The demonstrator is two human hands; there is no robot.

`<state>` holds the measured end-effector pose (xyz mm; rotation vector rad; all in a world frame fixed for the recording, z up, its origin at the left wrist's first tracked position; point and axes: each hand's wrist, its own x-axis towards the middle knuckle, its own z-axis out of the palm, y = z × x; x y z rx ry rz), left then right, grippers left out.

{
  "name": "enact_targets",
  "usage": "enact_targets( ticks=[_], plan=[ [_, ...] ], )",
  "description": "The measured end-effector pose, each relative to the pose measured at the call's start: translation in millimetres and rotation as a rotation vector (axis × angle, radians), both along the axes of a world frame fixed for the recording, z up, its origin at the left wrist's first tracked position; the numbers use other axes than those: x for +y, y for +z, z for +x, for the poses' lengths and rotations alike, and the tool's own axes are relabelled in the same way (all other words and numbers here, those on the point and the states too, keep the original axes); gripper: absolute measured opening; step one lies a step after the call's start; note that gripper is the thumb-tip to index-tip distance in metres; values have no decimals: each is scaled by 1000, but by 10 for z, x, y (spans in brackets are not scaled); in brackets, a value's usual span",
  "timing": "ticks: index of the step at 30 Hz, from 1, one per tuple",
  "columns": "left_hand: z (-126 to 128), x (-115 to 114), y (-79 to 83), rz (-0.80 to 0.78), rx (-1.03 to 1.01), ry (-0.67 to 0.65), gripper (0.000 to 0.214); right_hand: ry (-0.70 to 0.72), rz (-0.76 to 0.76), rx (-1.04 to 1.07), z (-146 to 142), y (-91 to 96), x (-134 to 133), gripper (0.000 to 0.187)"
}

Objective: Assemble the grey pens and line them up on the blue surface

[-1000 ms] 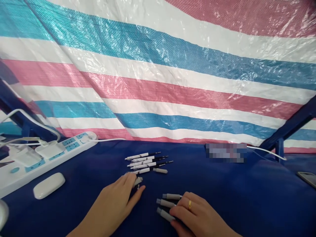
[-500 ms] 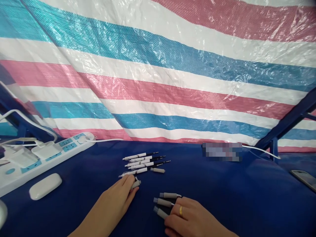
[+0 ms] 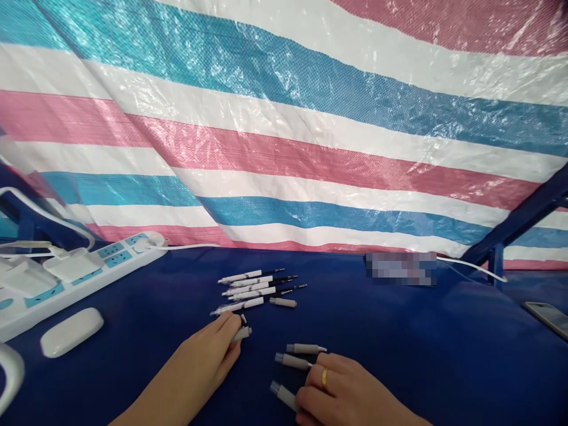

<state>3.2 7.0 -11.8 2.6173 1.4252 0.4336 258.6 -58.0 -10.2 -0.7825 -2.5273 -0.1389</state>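
My left hand (image 3: 205, 362) lies on the blue cloth with its fingers closed over a small white pen part (image 3: 242, 333) that pokes out at the fingertips. Just beyond it sit several white-and-black pens (image 3: 255, 288) in a loose row, and a short grey cap (image 3: 283, 302) rests beside them. My right hand (image 3: 350, 396), a gold ring on one finger, is curled at the bottom edge and pinches the nearest of three grey pen barrels (image 3: 284, 395). The other two barrels (image 3: 298, 354) lie in front of its fingers.
A white power strip (image 3: 66, 273) with plugged-in chargers and a white oval case (image 3: 71, 331) sit at the left. A striped plastic tarp (image 3: 284, 130) hangs behind the blue table (image 3: 421, 343). A phone (image 3: 548, 315) lies at the right edge, near a white cable (image 3: 470, 267).
My right hand has drawn the nearest grey barrel back toward me. My left hand has slid slightly nearer with the white part. The view has tilted a little.
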Motion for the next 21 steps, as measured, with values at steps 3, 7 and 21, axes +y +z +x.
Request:
enact_targets(
  ticks=[3,7,21],
  plan=[
    [3,-16,-14,4,-13,-13,15,-17,-25,-12,10,-8,-3,23],
    [14,-34,-57,-17,-22,-47,13,-36,-78,-8,18,3,-26,17],
    [127,-119,28,-84,-3,-39,18,-39,-45,17,-18,16,-54,13]
  ],
)
